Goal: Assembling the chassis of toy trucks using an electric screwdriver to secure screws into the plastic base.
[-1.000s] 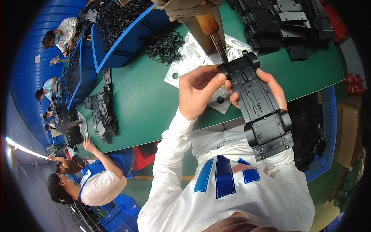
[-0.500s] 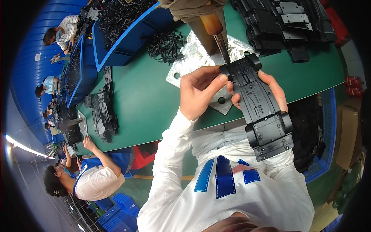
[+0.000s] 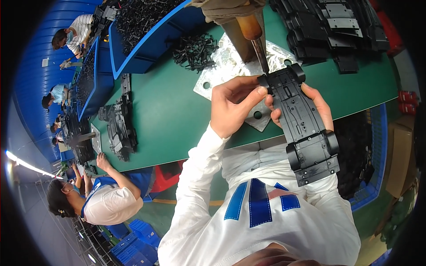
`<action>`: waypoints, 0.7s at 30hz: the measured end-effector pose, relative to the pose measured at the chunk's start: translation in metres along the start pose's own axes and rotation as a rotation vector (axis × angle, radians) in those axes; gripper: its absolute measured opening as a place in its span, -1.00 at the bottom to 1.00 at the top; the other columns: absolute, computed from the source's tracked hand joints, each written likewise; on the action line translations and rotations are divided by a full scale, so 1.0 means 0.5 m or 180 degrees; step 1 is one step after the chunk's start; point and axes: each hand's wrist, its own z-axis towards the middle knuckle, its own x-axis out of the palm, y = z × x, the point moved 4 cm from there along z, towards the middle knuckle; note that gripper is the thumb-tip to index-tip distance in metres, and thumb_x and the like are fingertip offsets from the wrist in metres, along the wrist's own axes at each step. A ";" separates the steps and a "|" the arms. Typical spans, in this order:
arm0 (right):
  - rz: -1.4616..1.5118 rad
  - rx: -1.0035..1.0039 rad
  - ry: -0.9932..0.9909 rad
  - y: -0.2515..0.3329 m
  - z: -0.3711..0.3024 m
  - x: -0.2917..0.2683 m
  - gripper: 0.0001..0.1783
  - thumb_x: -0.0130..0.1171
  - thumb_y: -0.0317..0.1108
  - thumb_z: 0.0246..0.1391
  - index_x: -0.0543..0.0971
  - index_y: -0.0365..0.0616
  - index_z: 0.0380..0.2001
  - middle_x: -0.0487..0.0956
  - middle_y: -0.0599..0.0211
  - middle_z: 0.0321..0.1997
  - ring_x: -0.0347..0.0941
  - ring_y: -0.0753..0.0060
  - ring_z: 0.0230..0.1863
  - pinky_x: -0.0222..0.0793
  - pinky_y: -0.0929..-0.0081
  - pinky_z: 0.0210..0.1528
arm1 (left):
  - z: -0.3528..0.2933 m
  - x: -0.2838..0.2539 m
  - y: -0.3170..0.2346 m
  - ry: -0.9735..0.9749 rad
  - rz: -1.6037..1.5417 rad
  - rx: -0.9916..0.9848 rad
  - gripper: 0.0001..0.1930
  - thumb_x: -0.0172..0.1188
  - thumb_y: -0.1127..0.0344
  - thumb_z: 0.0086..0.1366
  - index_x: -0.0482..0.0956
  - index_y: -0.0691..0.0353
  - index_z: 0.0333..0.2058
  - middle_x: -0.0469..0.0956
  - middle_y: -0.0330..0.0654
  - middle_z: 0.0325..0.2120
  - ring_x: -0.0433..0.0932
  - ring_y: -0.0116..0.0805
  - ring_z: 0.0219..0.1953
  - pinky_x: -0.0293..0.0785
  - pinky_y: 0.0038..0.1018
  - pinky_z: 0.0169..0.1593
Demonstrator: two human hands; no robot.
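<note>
A black plastic toy car chassis point(image 3: 302, 117), long and tilted, is held in front of my body. My right hand point(image 3: 320, 104) grips its right edge, with other fingertips showing at its left edge. With thumb and forefinger pressed together, my left hand point(image 3: 235, 104) is closed at the far left corner, by the wheel arch; whether a small part sits in that pinch is hidden. The metal tip of a soldering iron point(image 3: 261, 55) with an amber handle points down right at that corner; I cannot tell if it touches. A metal plate point(image 3: 204, 84) with holes lies beneath.
Loose black clips point(image 3: 195, 52) lie on the green table point(image 3: 173, 119), beside a blue bin point(image 3: 133, 66) full of them. Stacked black chassis point(image 3: 306, 31) stand at the far right, others point(image 3: 120, 128) at left. A blue crate point(image 3: 377, 177) is below right. Co-workers point(image 3: 111, 199) sit at left.
The whole view has shifted slightly, so table, iron and hands appear a little further right. My grip on the chassis looks the same.
</note>
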 end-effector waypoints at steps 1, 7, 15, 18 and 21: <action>0.0172 0.0041 0.0206 0.000 0.000 0.003 -0.36 -0.09 -0.07 0.40 0.31 -0.51 0.23 0.49 -0.26 0.05 0.52 0.05 0.00 0.60 0.30 -0.07 | 0.000 0.000 0.002 0.0009 -0.0041 0.0000 -0.63 0.37 0.40 0.29 0.57 0.61 -0.05 0.69 0.00 -0.24 0.67 -0.36 -0.18 0.58 -0.44 0.00; 0.0168 0.0009 0.0114 -0.003 -0.004 0.011 -0.36 -0.10 -0.06 0.40 0.32 -0.50 0.22 0.51 -0.25 0.01 0.55 0.05 -0.08 0.61 0.31 -0.09 | -0.004 0.001 -0.001 -0.0011 -0.0101 -0.0006 -0.62 0.38 0.41 0.29 0.57 0.60 -0.04 0.69 -0.02 -0.25 0.67 -0.37 -0.18 0.58 -0.46 -0.01; -0.0093 -0.0042 -0.0063 -0.015 0.003 -0.028 -0.38 -0.09 -0.06 0.39 0.34 -0.47 0.21 0.52 -0.23 0.01 0.55 0.05 -0.13 0.61 0.32 -0.14 | -0.015 -0.007 -0.016 0.0039 0.0676 -0.0233 -0.60 0.39 0.34 0.27 0.58 0.55 -0.04 0.66 -0.12 -0.28 0.55 -0.59 -0.34 0.49 -0.64 -0.22; -0.0247 -0.0094 -0.0268 -0.032 -0.015 -0.026 -0.38 -0.09 -0.03 0.39 0.37 -0.43 0.19 0.56 -0.20 -0.06 0.59 0.08 -0.27 0.64 0.40 -0.32 | -0.039 -0.022 -0.001 0.0050 0.0970 -0.0236 -0.60 0.39 0.34 0.26 0.59 0.52 -0.04 0.63 -0.18 -0.30 0.42 -0.70 -0.44 0.39 -0.71 -0.34; -0.0410 -0.0031 -0.0544 -0.045 -0.041 -0.024 -0.38 -0.11 0.00 0.38 0.37 -0.37 0.19 0.58 -0.19 -0.12 0.63 0.12 -0.44 0.65 0.49 -0.50 | -0.071 -0.019 0.011 0.0110 0.0707 -0.0329 -0.57 0.42 0.39 0.23 0.56 0.50 0.01 0.60 -0.21 -0.26 0.33 -0.76 -0.50 0.30 -0.75 -0.41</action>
